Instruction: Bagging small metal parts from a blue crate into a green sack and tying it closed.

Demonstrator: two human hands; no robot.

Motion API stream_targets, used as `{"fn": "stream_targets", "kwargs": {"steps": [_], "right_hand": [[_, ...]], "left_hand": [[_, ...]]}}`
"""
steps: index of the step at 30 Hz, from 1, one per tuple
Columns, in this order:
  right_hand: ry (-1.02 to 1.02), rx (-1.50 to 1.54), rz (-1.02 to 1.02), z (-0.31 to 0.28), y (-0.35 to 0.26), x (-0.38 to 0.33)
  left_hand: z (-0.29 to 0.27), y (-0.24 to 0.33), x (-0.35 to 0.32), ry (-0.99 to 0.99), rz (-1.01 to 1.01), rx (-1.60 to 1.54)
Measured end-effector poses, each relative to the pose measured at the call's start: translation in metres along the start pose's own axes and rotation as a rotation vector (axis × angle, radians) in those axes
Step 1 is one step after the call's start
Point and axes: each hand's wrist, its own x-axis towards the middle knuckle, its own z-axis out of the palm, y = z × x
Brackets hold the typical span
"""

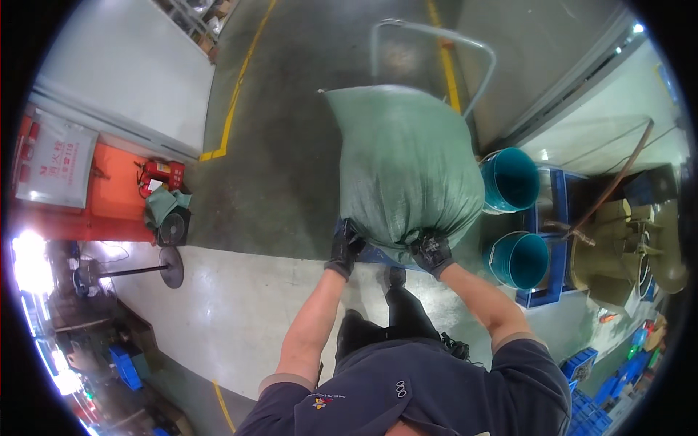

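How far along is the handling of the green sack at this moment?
Done: the green sack lies full on the cart with the grey handle. In hand: the gloved left hand and right hand both grip its near bottom edge. Left: the sack is not yet off the cart, and the two teal buckets beside it stand untouched.
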Motion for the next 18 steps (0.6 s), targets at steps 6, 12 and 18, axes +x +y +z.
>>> {"fn": "stream_targets", "kwargs": {"steps": [6, 12, 18], "right_hand": [[-0.258, 0.203, 0.142, -0.031, -0.011, 0.004], [0.100, 0.235, 0.258, -0.117, -0.031, 0.003], [-0.147, 0.517, 1.105, -0.158, -0.094, -0.098]], "left_hand": [[-0.034, 0.010, 0.029, 0.299, -0.193, 0.054], [-0.024, 0.048, 0.034, 0.135, -0.274, 0.101], [-0.115, 0.031, 0.057, -0.115, -0.481, 0.363]]}}
